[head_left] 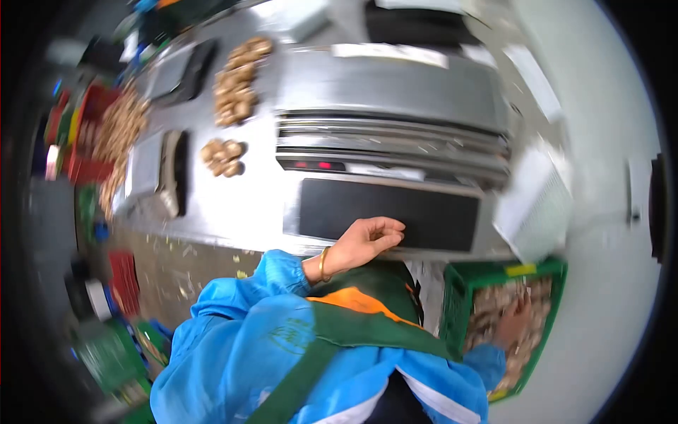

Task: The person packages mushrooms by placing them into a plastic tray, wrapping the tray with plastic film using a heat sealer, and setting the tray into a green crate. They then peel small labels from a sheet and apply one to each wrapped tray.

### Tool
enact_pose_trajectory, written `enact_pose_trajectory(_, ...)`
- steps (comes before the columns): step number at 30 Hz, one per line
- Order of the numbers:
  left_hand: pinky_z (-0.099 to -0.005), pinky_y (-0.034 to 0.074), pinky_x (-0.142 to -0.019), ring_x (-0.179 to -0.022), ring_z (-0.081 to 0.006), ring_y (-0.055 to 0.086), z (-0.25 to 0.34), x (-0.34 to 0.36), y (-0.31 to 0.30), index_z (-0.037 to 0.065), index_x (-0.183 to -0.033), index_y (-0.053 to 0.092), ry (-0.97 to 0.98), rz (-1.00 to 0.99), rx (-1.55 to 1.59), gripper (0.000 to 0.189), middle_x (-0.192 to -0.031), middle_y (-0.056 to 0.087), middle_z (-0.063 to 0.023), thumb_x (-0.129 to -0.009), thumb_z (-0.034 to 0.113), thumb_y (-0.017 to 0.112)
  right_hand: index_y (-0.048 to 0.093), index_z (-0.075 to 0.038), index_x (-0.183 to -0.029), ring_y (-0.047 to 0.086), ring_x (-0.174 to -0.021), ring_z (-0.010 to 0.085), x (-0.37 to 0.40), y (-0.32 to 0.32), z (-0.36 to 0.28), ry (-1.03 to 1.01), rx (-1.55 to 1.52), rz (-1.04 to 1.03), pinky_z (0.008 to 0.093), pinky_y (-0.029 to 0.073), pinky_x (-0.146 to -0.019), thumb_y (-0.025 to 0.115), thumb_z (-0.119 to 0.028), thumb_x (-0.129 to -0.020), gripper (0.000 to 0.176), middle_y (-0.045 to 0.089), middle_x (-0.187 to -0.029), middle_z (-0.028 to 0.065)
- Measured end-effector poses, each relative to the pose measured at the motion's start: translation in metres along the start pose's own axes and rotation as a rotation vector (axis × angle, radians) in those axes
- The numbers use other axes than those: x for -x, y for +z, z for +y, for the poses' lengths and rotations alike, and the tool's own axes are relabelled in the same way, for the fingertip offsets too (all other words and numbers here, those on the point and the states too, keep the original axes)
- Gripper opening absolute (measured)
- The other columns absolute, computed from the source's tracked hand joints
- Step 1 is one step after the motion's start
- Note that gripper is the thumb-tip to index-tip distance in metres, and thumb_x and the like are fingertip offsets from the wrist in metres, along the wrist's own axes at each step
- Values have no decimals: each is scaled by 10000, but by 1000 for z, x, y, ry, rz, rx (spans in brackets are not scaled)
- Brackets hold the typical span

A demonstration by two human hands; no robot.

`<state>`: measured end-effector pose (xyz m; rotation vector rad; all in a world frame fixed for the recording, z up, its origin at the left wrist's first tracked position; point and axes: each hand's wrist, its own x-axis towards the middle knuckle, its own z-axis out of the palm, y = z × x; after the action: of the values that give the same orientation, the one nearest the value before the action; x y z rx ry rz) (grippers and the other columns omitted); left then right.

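Note:
My left hand (pixel 364 239), with a gold bangle at its wrist, hovers at the front edge of a black panel (pixel 390 212). Its fingers are loosely bent, the thumb stands apart from them, and nothing shows in it. That panel belongs to a steel machine (pixel 395 88) with red lit digits, which looks like a sealer. Down at the right, my right hand (pixel 512 326) reaches into a green crate (pixel 458 300) of brownish, shiny packs (pixel 487 300). Blur hides whether those fingers grip a pack.
Brown lumpy pieces (pixel 236 81) and a smaller pile (pixel 222 157) lie on the steel table (pixel 244 205). Scales (pixel 148 166) stand at left, near red crates (pixel 88 166). White translucent trays or bags (pixel 533 201) sit right of the machine, by a pale wall (pixel 600 283).

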<state>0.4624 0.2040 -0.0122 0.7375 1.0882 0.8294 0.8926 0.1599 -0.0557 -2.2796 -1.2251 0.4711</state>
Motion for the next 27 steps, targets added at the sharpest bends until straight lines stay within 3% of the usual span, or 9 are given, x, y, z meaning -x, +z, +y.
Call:
enact_pose_trajectory(2, -244, 492, -760, -881, -105, 591, 19, 9, -42, -6, -1123, 575, 98, 248, -24, 255, -990, 636, -62, -902, 123, 574, 495, -2, -1226, 609, -919, 205, 10, 16, -100, -77, -236, -62, 296, 498, -714, 546, -112, -883, 363, 616, -1053, 116)
enact_pose_trajectory(6, -246, 475, -737, -829, -100, 588, 41, 33, -160, 5, -1080, 608, 457, 797, 12, 224, -948, 644, -41, -893, 124, 577, 529, 0, -1174, 615, -872, 149, 87, 91, -294, -324, -582, -828, 225, 492, -649, 488, -31, -889, 289, 619, -1009, 105)
enact_pose_trajectory(9, -259, 462, -812, -900, -119, 582, 32, 57, -269, -28, -1047, 601, 637, 1193, -93, 186, -1002, 644, -71, -902, 78, 552, 492, 5, -1221, 618, -856, 169, 158, 174, -377, -451, -496, -1362, 257, 512, -640, 506, -35, -884, 339, 611, -1027, 119)
enact_pose_trajectory(14, -298, 438, -874, -950, -186, 585, -4, 86, -446, -18, -1162, 560, 447, 1603, -590, 396, -1041, 636, -140, -916, 289, 511, 318, 14, -1353, 586, -990, 224, 243, 349, -428, -260, -370, -1737, 292, 520, -678, 467, -93, -920, 471, 556, -1140, 175)
enact_pose_trajectory(16, -303, 434, -885, -969, -192, 581, -22, 79, -503, -23, -1168, 559, 332, 1514, -540, 429, -1062, 630, -150, -917, 320, 501, 311, 23, -1353, 579, -1003, 239, 269, 403, -448, -28, -351, -1589, 300, 526, -684, 436, -110, -936, 456, 559, -1116, 192)
enact_pose_trajectory(19, -298, 428, -899, -995, -196, 573, -22, 78, -533, -28, -1170, 564, 164, 1241, -325, 479, -1086, 626, -155, -913, 369, 495, 359, 30, -1306, 610, -913, 232, 287, 458, -467, 34, -412, -1446, 298, 531, -648, 419, -119, -946, 395, 571, -1061, 190)
enact_pose_trajectory(20, -290, 426, -900, -1001, -193, 570, -19, 77, -536, -29, -1167, 570, 121, 1058, -170, 495, -1089, 626, -149, -909, 388, 500, 359, 30, -1306, 610, -913, 232, 290, 468, -471, 37, -399, -1441, 298, 531, -648, 419, -119, -946, 395, 571, -1061, 190)
enact_pose_trajectory(23, -278, 429, -889, -975, -183, 575, -15, 83, -529, -17, -1139, 594, 71, 1021, -122, 465, -1060, 639, -111, -904, 379, 527, 441, 52, -1182, 633, -684, 188, 296, 479, -472, -59, -400, -1361, 270, 514, -532, 417, -126, -951, 293, 608, -907, 151)
enact_pose_trajectory(27, -294, 434, -858, -999, -159, 551, 22, 110, -494, 16, -1170, 587, 97, 941, -30, 417, -1102, 617, -73, -913, 340, 535, 457, 72, -1165, 621, -641, 172, 280, 429, -483, -209, -389, -1387, 244, 495, -495, 452, -80, -932, 279, 611, -833, 132)
